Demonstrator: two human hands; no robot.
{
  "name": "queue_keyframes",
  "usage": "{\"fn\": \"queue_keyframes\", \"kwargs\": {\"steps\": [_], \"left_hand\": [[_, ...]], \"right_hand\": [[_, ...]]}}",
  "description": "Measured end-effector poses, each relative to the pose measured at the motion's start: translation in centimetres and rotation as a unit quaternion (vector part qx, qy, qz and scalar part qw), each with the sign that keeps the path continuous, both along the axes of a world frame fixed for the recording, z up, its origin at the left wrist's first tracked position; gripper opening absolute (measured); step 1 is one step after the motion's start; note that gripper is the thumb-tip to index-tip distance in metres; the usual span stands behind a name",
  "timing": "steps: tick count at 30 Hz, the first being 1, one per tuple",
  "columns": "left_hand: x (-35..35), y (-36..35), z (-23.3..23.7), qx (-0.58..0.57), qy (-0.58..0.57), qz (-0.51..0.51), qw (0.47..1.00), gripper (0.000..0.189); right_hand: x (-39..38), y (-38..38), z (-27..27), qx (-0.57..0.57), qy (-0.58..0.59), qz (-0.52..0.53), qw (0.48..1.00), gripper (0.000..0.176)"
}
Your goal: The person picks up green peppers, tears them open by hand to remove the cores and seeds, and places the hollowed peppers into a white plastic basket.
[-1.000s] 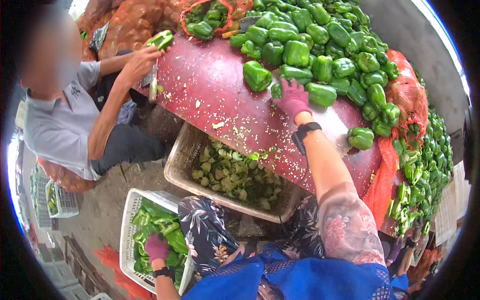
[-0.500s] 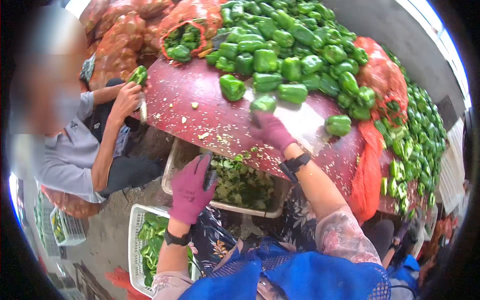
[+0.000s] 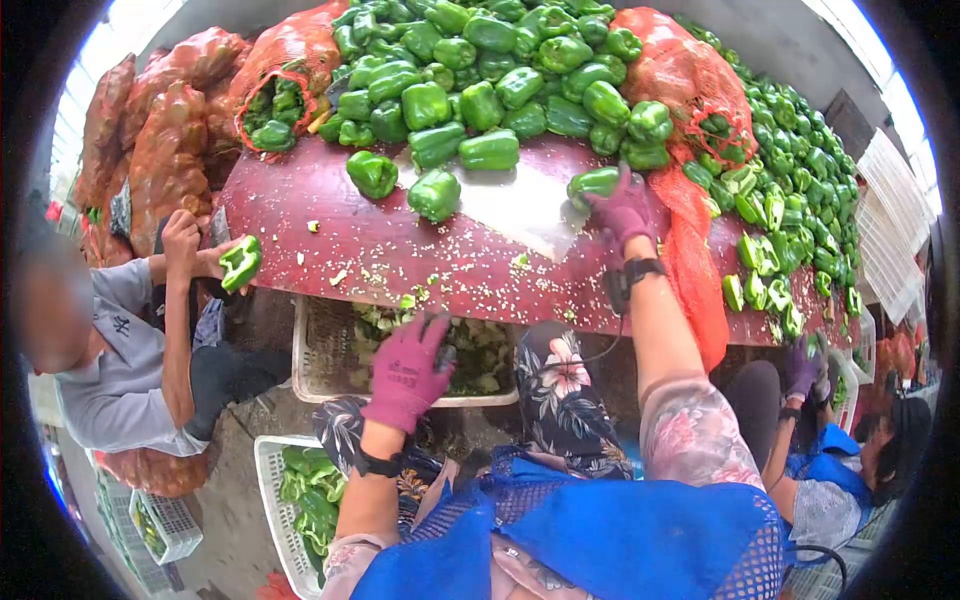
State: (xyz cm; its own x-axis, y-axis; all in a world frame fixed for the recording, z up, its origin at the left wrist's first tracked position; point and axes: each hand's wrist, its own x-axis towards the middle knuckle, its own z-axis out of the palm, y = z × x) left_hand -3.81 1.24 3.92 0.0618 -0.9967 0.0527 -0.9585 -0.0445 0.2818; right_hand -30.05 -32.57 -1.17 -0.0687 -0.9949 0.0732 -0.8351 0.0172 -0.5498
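Observation:
My right hand (image 3: pixel 625 210), in a purple glove, has its fingers on a green bell pepper (image 3: pixel 594 186) lying at the right part of the red table. My left hand (image 3: pixel 408 372), gloved alike with a dark palm, hovers near the table's front edge, above a crate of trimmings. Its fingers are apart and I see nothing in them. Two loose bell peppers, one further left (image 3: pixel 372 175) and one nearer the middle (image 3: pixel 434 196), lie on the table (image 3: pixel 300 230) in front of the large pile (image 3: pixel 480 105).
A crate (image 3: pixel 310 370) of green scraps sits under the table edge; a white basket (image 3: pixel 268 470) of cut peppers stands lower left. Left, a co-worker's hand holds an opened pepper (image 3: pixel 240 263). A red net sack (image 3: pixel 690 290) hangs over the right edge. Another person works at right.
My view has shifted. My right hand has gone from a middle pepper to the one further right. The co-worker's pepper now shows its cut inside.

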Motion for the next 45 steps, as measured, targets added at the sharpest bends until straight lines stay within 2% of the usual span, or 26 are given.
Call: {"fn": "queue_keyframes", "kwargs": {"steps": [3,6,7,8,9,10,13,16,17,18,19,20,21,22,24,25,26,30,31,33,36,39,43,45], "left_hand": [[-1.0,-0.1,-0.9,0.04,-0.001,0.017,0.999,0.071],[-1.3,-0.6,-2.6,0.067,0.002,0.019,0.998,0.072],[-1.4,-0.7,-3.0,0.077,0.006,0.024,0.997,0.072],[-1.5,-1.0,-3.2,0.087,0.01,0.029,0.996,0.073],[-1.5,-1.4,-3.3,0.093,0.018,0.031,0.995,0.072],[-1.4,-1.9,-3.4,0.098,0.026,0.034,0.994,0.072],[-0.4,-3.4,-3.8,0.102,0.05,0.051,0.992,0.073],[1.6,-5.4,-6.1,0.114,0.046,0.051,0.991,0.074],[2.1,-6.0,-6.9,0.122,0.043,0.05,0.99,0.074],[2.2,-6.9,-7.0,0.174,0.042,0.069,0.981,0.07],[2.0,-7.6,-7.2,0.171,0.029,0.079,0.982,0.069],[1.7,-8.2,-7.3,0.168,0.016,0.091,0.981,0.068],[1.5,-8.8,-7.4,0.164,0.003,0.105,0.981,0.067],[1.3,-9.3,-6.4,0.159,-0.012,0.089,0.983,0.066],[2.1,-10.0,-7.8,0.172,-0.011,0.087,0.981,0.064],[2.5,-10.3,-8.5,0.179,-0.012,0.085,0.98,0.062],[2.6,-10.1,-9.2,0.13,-0.034,0.08,0.988,0.058],[2.7,-10.5,-9.1,0.16,-0.019,0.089,0.983,0.059],[2.9,-10.4,-9.4,0.162,-0.02,0.085,0.983,0.06],[2.8,-10.2,-9.4,0.151,-0.018,0.079,0.985,0.061],[2.7,-10.0,-8.6,0.135,-0.01,0.081,0.987,0.059],[2.4,-9.9,-8.5,0.144,-0.004,0.081,0.986,0.055],[2.5,-9.9,-8.5,0.158,-0.006,0.086,0.984,0.057],[2.5,-10.0,-8.4,0.152,-0.01,0.082,0.985,0.061]], "right_hand": [[0.8,-2.3,-2.5,0.035,0.076,0.038,0.996,0.109],[3.2,-2.4,-2.0,0.001,0.125,0.131,0.983,0.099],[4.6,-1.6,-1.6,0.004,0.072,0.177,0.982,0.093],[5.8,-1.3,-1.8,-0.029,-0.01,0.271,0.962,0.09],[7.7,-0.1,-3.2,-0.041,0.01,0.275,0.96,0.086],[9.6,1.8,-1.4,0.012,0.013,0.3,0.954,0.088],[12.8,3.5,0.0,0.031,0.052,0.32,0.946,0.089],[14.0,-1.3,-3.6,0.011,-0.229,0.313,0.922,0.087],[13.8,-3.3,-3.5,0.11,-0.327,0.274,0.898,0.086],[12.9,-5.1,-4.2,-0.077,-0.14,0.24,0.958,0.085],[11.8,-7.9,-4.5,-0.097,-0.002,0.223,0.97,0.087],[11.2,-9.3,-2.1,-0.024,0.149,0.177,0.973,0.09],[10.6,-11.1,-3.2,-0.064,0.235,0.129,0.961,0.093],[10.0,-13.3,-3.2,-0.049,0.264,0.121,0.956,0.092],[9.1,-19.4,-7.0,-0.099,0.337,0.12,0.928,0.091],[9.2,-20.6,-6.4,-0.105,0.374,0.129,0.912,0.098],[9.4,-21.7,-5.9,-0.094,0.383,0.137,0.909,0.1],[11.7,-23.8,-4.6,-0.096,0.429,0.134,0.888,0.102],[12.0,-24.3,-4.5,-0.124,0.451,0.143,0.872,0.095],[11.8,-23.9,-3.4,-0.135,0.412,0.165,0.886,0.084],[13.0,-25.0,-3.8,-0.137,0.433,0.153,0.878,0.072],[12.3,-22.2,-3.1,-0.199,0.403,0.199,0.871,0.037],[11.2,-20.8,-2.6,-0.11,0.424,0.184,0.88,0.076],[10.9,-22.1,-4.5,-0.11,0.451,0.157,0.872,0.082]]}}
